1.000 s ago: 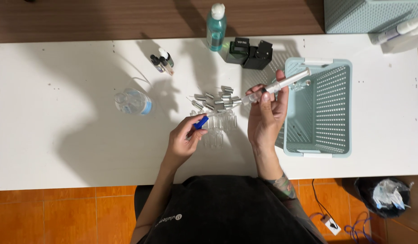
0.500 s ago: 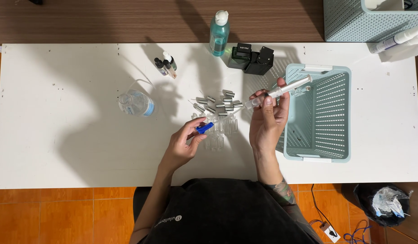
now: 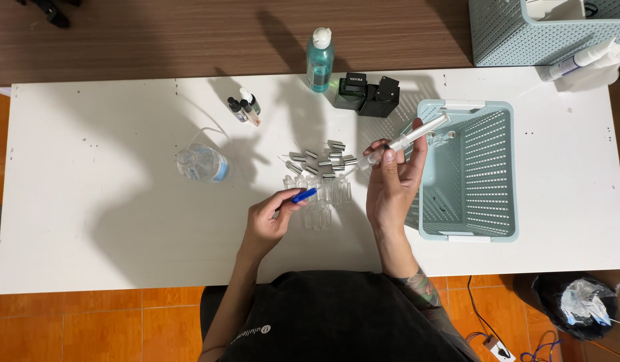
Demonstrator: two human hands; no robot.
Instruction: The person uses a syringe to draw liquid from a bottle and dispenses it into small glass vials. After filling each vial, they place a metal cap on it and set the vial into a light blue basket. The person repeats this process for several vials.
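My left hand (image 3: 273, 218) rests on the white table (image 3: 89, 201) and pinches a small blue-capped vial (image 3: 302, 196). My right hand (image 3: 392, 181) is raised above the table and grips a clear syringe (image 3: 409, 139) that points down-left. Between the hands lie several small clear vials (image 3: 323, 201) and several silver caps (image 3: 323, 159).
A pale blue perforated basket (image 3: 487, 231) stands right of my right hand. A clear beaker (image 3: 201, 163), small dropper bottles (image 3: 245, 107), a teal bottle (image 3: 319, 62) and two black boxes (image 3: 367, 95) sit farther back. Another basket (image 3: 504, 33) is at the far right corner.
Both hands keep their grips and have hardly moved. The view has drifted slightly.
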